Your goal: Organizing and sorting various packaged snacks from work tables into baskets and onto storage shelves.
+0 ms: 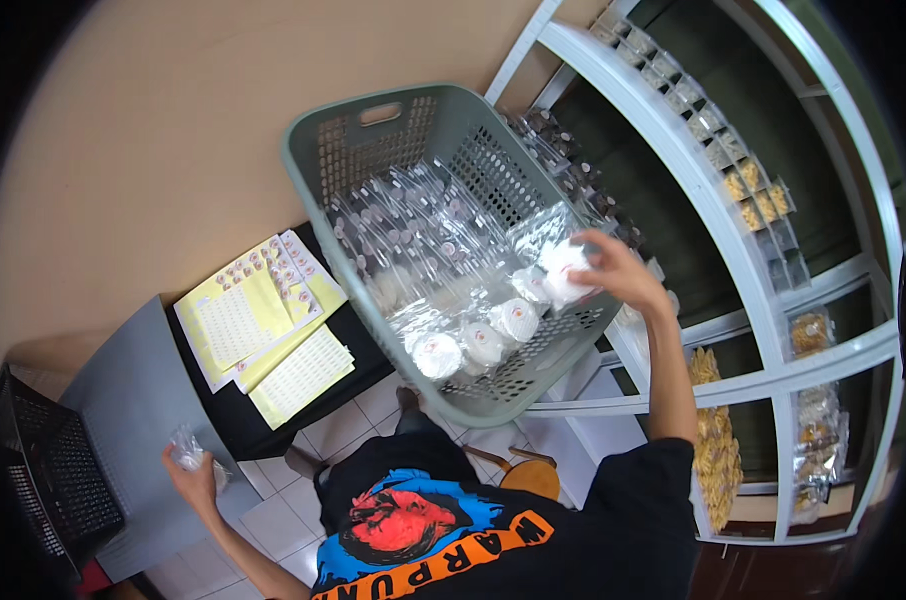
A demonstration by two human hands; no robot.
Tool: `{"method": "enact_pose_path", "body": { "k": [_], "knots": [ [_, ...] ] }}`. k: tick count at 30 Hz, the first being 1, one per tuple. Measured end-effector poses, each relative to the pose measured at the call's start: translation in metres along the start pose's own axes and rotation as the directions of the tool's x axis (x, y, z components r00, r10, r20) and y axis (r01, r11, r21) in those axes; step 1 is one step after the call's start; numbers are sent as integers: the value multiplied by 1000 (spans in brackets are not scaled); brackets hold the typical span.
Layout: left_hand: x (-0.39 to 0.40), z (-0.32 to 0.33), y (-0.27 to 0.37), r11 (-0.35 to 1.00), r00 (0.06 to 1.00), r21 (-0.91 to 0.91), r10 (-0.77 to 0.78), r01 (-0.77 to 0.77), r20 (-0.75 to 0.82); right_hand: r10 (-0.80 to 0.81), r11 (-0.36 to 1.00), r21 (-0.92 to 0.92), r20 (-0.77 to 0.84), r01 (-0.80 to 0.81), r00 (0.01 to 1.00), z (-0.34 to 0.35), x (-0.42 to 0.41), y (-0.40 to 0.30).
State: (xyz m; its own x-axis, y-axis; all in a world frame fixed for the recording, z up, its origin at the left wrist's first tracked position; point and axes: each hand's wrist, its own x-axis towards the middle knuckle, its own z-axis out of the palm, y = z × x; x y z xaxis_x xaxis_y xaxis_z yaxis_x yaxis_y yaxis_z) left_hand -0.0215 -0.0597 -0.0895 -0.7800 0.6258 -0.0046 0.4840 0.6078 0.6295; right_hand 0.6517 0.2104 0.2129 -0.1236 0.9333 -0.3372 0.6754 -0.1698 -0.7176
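A large grey-green plastic laundry basket (pixel 320 217) stands before me, with many small clear packets (pixel 415 217) in rows inside. Along its near side lie several round white bundles in clear plastic (pixel 436 355). My right hand (pixel 622 274) grips a similar white bundle (pixel 564 270) at the basket's right side, thumb and fingers around it. Lower left, over a grey surface (pixel 138 405), my left hand (pixel 190 476) holds a crumpled clear plastic packet (pixel 188 452); its contents are unclear.
Sheets of round stickers (pixel 243 300) lie on a black-covered surface (pixel 235 427) left of the basket. A black plastic crate (pixel 63 465) stands at the far left. A white-framed shelf (pixel 693 180) with packets fills the right. A wooden stool (pixel 532 478) stands below the basket.
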Motion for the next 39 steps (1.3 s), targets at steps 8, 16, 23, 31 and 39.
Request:
{"method": "enact_pose_path", "body": {
  "k": [8,16,23,31,39],
  "knots": [
    [-114,2,106,992,997,-96,-80,80,2,-208,565,-801,93,197,974,1,47,9],
    [-161,-22,172,893,989,-425,-128,147,73,-289,516,-612,534,600,794,34,136,59],
    [-167,-47,270,733,987,-677,55,64,152,-130,577,-566,649,590,750,15,119,74],
    [-182,-13,488,575,754,-811,580,-109,310,-547,795,591,596,140,589,42,16,-61],
    [-185,35,496,497,700,-853,665,-156,260,-513,783,564,344,264,787,35,20,-37]
  ]
}}
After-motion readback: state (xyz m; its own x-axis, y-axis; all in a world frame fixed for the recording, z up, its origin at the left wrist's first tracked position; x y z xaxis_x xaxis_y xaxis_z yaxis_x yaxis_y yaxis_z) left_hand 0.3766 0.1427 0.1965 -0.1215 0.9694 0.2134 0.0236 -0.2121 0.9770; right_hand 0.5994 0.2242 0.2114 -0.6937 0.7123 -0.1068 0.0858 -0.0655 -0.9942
